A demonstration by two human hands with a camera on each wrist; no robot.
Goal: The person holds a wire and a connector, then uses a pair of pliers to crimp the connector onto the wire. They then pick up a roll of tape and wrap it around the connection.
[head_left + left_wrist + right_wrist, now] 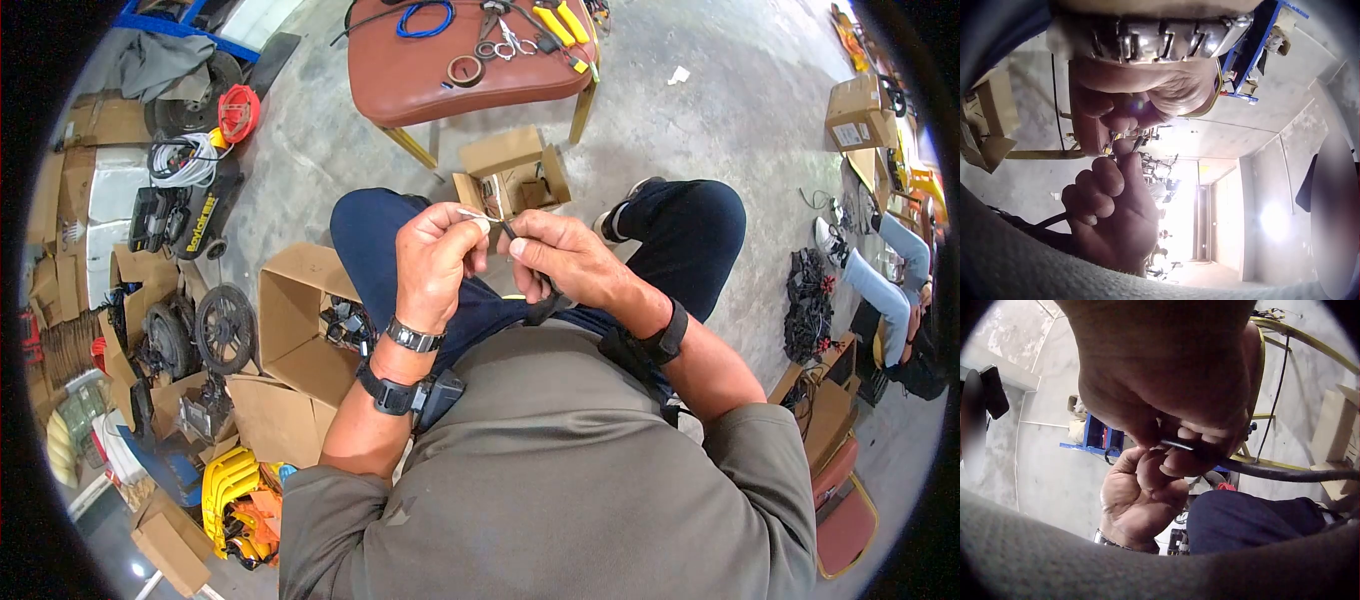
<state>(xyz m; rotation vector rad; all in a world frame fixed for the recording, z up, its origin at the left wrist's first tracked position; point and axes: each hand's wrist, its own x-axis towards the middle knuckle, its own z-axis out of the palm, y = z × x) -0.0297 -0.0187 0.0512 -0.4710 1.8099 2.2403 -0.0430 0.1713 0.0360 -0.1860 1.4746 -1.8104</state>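
Note:
A black cable (1285, 473) runs into the right hand (562, 257), whose fingers curl round it near its end. Thin light-coloured wires (484, 215) come out of that end and reach across to the left hand (432, 262). The left thumb and index finger pinch the wires, with the two hands close together above the lap. In the left wrist view the right hand (1113, 206) has its lower fingers curled on the cable. The right wrist view has the left hand (1141, 500) beside the right fingertips; the exact wire tips are hidden there.
A brown-red padded seat (455, 90) ahead bears scissors (512, 42), a tape roll (465, 70), yellow-handled pliers (553, 24) and blue wire (424, 20). An open cardboard box (545, 187) stands on the floor between the knees. Boxes, wheels and parts lie at the left; a seated person is at the right.

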